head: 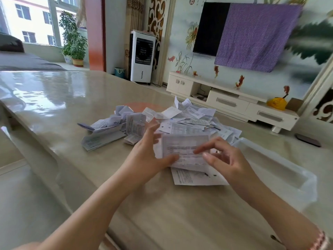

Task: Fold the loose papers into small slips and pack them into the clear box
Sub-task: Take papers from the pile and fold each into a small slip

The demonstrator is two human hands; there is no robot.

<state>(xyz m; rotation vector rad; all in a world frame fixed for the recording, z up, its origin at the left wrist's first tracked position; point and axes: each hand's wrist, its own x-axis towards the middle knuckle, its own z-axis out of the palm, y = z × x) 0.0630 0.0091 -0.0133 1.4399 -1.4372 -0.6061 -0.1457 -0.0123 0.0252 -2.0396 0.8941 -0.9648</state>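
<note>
Here, sheet in hand: a printed paper sheet (185,150) was held up just above the table, its long axis running left to right across the person's front, the printed face turned toward the camera.
Left hand: the left hand (149,154) pinched the sheet's left edge, thumb on the near face low down, fingers behind it.
Right hand: the right hand (223,157) sat at the sheet's right edge with fingers loosely bent; the forefinger tip lay on the printed face, but whether it truly gripped the paper I cannot tell through the blur.
Sheet beneath: another flat sheet (196,177) lay on the table directly under the held one, nearer the person.
Loose pile: the heap of unfolded papers (191,118) lay just beyond the hands, toward the table's far edge.
Folded slips: a smaller cluster of folded slips (115,125) lay left of the heap, beyond the left hand.
Clear box: the clear box (275,170) lay on the table to the right, just beside the right hand, its long axis running away toward the far right; it looked empty, though blur made that uncertain.
Nearer hand: the right, by my judgement, so a finished slip would travel rightward into the box.
Table: the glossy beige table (72,105) carried everything.
</note>
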